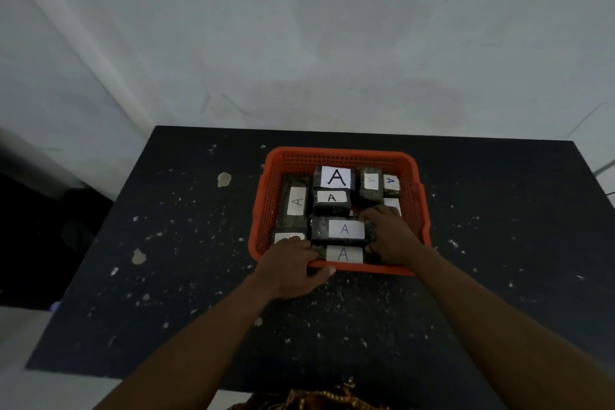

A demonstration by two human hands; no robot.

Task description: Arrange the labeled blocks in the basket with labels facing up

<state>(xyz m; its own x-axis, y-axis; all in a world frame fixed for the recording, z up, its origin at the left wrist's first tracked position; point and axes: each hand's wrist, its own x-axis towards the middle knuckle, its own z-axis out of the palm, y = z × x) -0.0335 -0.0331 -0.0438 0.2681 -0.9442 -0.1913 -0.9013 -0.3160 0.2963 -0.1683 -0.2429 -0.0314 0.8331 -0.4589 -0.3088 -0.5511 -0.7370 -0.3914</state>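
Nearly packed: seat the last blocks flat

Now the left hand (293,263) grips the orange basket (339,156) by its near rim on the worktop (199,276), while the right hand (389,236) grasps a block (344,230) by its end. Judged best: press level, label up. Nine labels show, one partly hidden

Orange perforated plastic basket (339,156) sits on the dark table. Inside lie dark wrapped blocks, each with a white paper label marked "A" facing up. Largest label (336,177) is at the far centre; one block (295,201) lies lengthwise on the left; two blocks (346,230) lie crosswise near the front.
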